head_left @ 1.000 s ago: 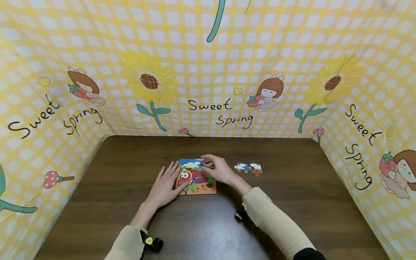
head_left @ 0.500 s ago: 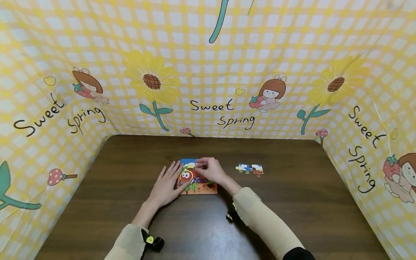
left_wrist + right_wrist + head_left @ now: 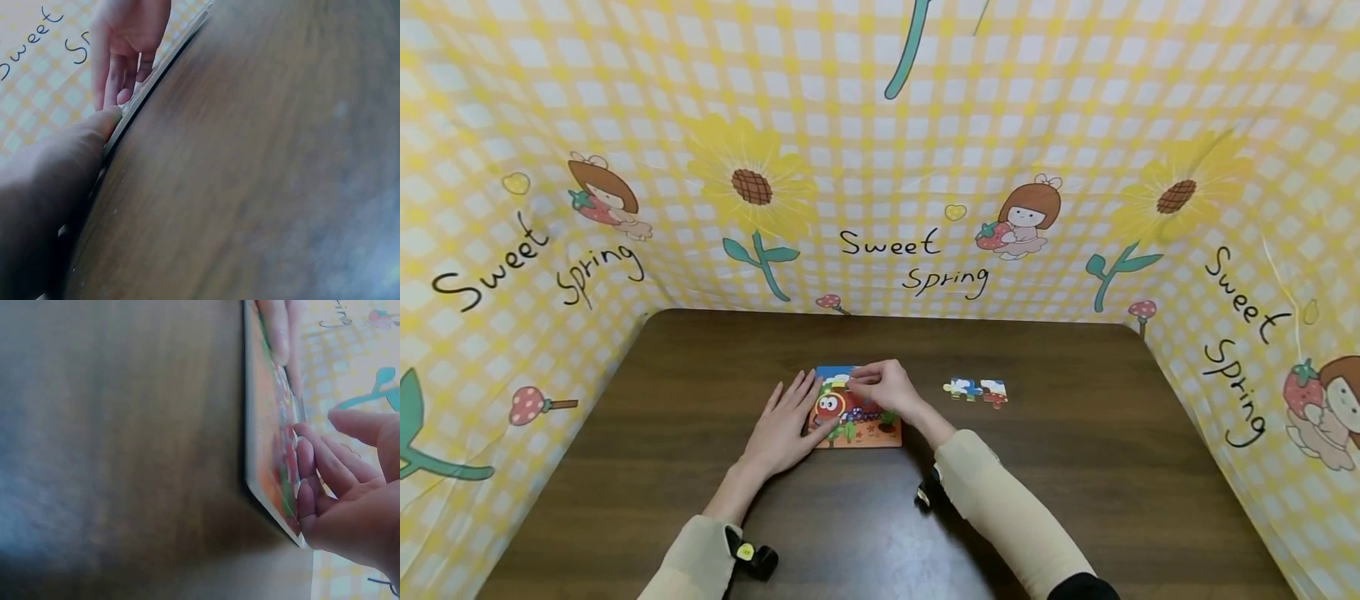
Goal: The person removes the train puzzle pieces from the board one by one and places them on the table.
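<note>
A jigsaw puzzle [image 3: 865,435] in a thin flat board lies on the table, its picture showing a red round-faced character on orange ground under blue sky. My left hand [image 3: 784,429] rests spread along its left side, the thumb reaching onto the picture. Over the upper right part of the puzzle is my right hand [image 3: 887,392]. In the right wrist view the bent fingertips [image 3: 304,450] of the right hand touch the puzzle face, while its thumb stands apart. No piece shows between them; the spot under the right hand is hidden in the head view.
Two loose puzzle pieces, a blue-and-white one [image 3: 962,388] and a red-and-white one [image 3: 995,392], lie side by side right of the board. The brown wooden table [image 3: 1060,467] is walled by a yellow checked cloth [image 3: 880,167].
My right hand has moved left over the puzzle. A piece seen at its fingertips a second ago no longer shows there. My left hand stays in place on the board.
</note>
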A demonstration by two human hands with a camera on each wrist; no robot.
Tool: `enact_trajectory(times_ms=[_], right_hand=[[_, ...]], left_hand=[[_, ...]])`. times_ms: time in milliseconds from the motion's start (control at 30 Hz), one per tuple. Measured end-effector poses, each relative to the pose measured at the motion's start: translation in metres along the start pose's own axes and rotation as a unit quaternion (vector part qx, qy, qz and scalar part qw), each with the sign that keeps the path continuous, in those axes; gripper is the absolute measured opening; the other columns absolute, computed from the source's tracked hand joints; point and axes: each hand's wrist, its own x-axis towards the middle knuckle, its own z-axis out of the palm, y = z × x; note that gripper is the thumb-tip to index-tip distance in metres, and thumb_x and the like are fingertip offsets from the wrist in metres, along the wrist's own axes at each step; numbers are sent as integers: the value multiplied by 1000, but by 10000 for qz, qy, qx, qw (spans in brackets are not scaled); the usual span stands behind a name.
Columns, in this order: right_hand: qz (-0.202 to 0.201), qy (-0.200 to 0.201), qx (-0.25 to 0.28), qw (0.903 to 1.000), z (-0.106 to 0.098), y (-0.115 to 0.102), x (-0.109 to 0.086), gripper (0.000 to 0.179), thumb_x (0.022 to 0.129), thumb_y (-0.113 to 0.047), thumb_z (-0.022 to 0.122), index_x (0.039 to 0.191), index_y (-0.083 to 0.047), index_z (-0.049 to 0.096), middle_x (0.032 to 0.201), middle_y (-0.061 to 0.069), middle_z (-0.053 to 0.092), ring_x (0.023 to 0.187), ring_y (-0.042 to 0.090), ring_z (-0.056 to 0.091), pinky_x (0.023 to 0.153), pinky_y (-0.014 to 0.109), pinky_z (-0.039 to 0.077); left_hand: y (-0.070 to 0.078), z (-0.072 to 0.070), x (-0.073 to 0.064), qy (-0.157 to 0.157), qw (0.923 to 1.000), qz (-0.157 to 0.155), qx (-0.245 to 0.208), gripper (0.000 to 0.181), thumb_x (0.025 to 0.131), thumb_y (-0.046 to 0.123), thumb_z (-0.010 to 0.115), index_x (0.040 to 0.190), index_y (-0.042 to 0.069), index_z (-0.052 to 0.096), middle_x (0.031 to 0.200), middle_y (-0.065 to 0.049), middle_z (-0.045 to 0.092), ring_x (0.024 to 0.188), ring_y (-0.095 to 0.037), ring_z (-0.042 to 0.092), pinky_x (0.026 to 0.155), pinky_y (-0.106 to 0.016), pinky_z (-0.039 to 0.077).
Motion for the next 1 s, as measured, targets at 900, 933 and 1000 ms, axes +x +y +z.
enact_trajectory(times_ms=[900, 933, 1000], right_hand=[[-402, 596, -359, 9968, 15, 6, 0, 21, 104, -7, 73, 122, 0, 80, 115, 18, 83, 107, 31, 77, 95, 40, 64], [-433, 558, -339, 9969, 16, 6, 0, 21, 104, -8, 73, 122, 0, 80, 116, 18, 83, 109, 32, 78, 96, 41, 64], [-480, 458, -302, 9973, 16, 6, 1, 21, 104, -8, 73, 123, 1, 80, 118, 18, 83, 112, 34, 78, 98, 42, 65]], left_hand=[[2, 2, 0, 27, 10000, 28, -6, 91, 106, 63, 62, 173, 8, 33, 182, -13, 27, 173, -34, 20, 140, -64, 10], [2, 1, 0, 42, 10000, 26, 5, 91, 106, 63, 62, 173, 8, 33, 182, -13, 27, 173, -34, 20, 140, -64, 11], [2, 0, 1, 55, 10000, 39, 0, 91, 106, 63, 62, 173, 9, 33, 182, -13, 27, 173, -34, 21, 140, -64, 11]])
